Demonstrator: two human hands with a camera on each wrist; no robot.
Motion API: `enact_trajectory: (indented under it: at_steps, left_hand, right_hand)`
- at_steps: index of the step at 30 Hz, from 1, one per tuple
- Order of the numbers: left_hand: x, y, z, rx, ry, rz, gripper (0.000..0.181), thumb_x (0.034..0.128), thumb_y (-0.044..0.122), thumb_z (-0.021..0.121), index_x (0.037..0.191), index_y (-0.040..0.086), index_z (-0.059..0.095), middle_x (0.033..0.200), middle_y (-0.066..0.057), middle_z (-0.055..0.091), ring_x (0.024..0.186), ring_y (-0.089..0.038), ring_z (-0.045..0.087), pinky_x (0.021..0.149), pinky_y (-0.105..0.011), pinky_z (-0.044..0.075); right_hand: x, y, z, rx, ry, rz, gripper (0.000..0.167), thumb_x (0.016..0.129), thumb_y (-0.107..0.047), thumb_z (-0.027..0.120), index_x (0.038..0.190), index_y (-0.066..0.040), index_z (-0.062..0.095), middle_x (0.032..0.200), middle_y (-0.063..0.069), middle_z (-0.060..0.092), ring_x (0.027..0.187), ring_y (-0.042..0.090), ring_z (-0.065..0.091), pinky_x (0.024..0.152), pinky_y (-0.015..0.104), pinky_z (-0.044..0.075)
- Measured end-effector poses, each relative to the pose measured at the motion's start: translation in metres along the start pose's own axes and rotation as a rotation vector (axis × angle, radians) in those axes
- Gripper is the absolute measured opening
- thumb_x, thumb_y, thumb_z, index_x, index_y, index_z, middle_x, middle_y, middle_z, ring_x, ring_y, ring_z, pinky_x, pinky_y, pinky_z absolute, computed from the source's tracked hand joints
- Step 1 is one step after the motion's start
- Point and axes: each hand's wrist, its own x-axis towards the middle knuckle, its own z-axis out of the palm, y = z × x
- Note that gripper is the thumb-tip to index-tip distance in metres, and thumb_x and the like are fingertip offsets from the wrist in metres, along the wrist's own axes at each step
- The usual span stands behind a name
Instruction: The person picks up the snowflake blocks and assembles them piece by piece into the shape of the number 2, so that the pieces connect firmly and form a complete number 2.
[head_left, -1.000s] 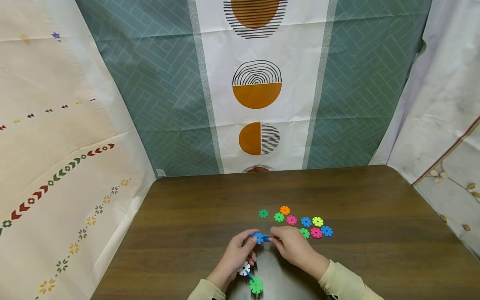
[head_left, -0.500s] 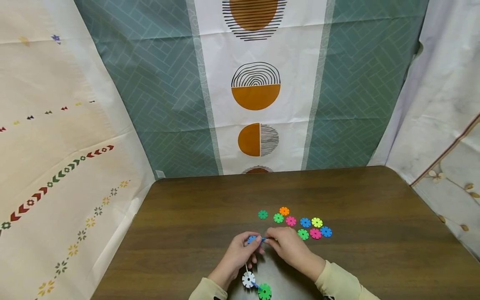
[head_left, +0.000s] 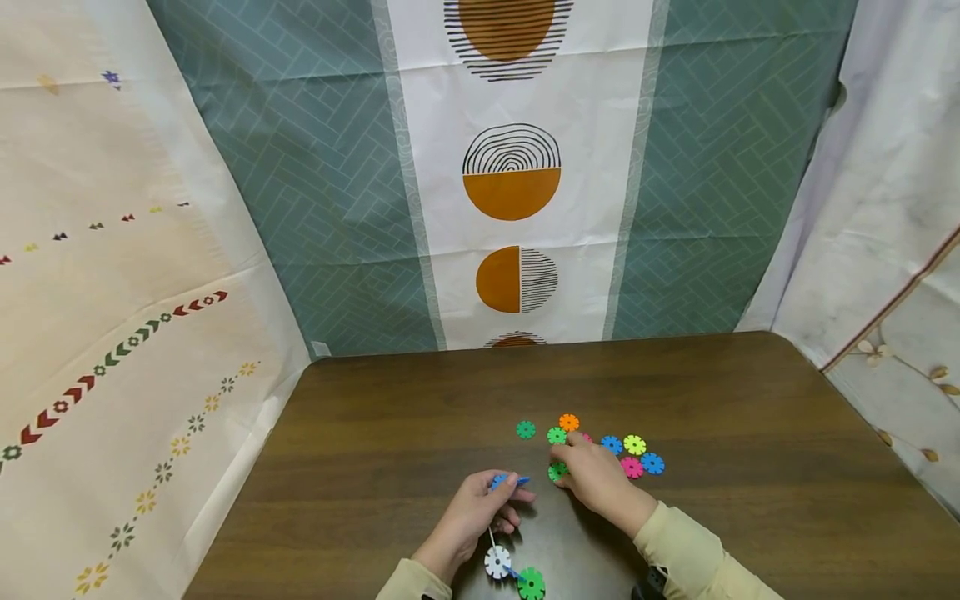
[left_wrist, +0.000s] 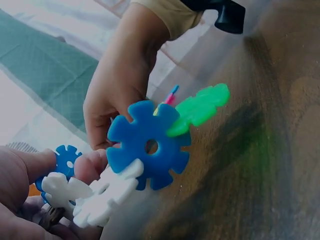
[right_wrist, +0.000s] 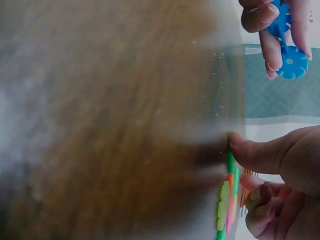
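Note:
A chain of interlocking discs hangs from my left hand [head_left: 476, 507], whose thumb and fingers pinch a blue disc [head_left: 498, 481]. In the left wrist view the lower chain shows notched white discs [left_wrist: 102, 200], a large blue disc [left_wrist: 127, 137] and a green end disc [left_wrist: 202, 107]. Another blue disc [right_wrist: 293, 63] juts out past the left fingers in the right wrist view. My right hand [head_left: 600, 483] is down at the table, thumb and forefinger at the edges of a loose green disc [head_left: 557, 472]. The right palm hides part of the table.
Loose discs lie beyond the right hand: dark green [head_left: 526, 429], orange [head_left: 569, 422], light green [head_left: 557, 435], yellow [head_left: 634, 444], pink [head_left: 632, 467] and two blue, one [head_left: 652, 463] furthest right. Patterned cloths hang around the brown table [head_left: 375, 433].
The right hand has let go of the blue discs at the left fingertips and moved right to a loose green disc. The left hand keeps its hold; the chain's lower end has swung slightly right.

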Motion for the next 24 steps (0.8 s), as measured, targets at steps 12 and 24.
enact_trajectory:
  at_steps: [12, 24]
  left_hand:
    - [-0.003, 0.001, 0.000, -0.001, -0.013, 0.001, 0.038, 0.1014, 0.026, 0.054, 0.119, -0.007, 0.056, 0.098, -0.017, 0.071, 0.063, -0.009, 0.058, 0.052, -0.020, 0.048]
    - [-0.004, 0.002, 0.004, 0.001, -0.017, 0.006, 0.035, 0.1029, 0.024, 0.050, 0.120, -0.006, 0.055, 0.094, -0.015, 0.070, 0.062, -0.010, 0.059, 0.051, -0.020, 0.047]
  right_hand:
    - [-0.003, 0.003, -0.006, 0.346, -0.069, 0.138, 0.011, 0.085, -0.013, 0.076, 0.086, -0.012, 0.065, 0.070, -0.009, 0.060, 0.060, 0.008, 0.054, 0.056, 0.026, 0.046]
    - [-0.005, -0.005, -0.015, 0.818, -0.203, 0.163, 0.009, 0.100, -0.014, 0.057, 0.101, -0.005, 0.057, 0.067, 0.006, 0.067, 0.045, 0.012, 0.050, 0.046, 0.030, 0.048]
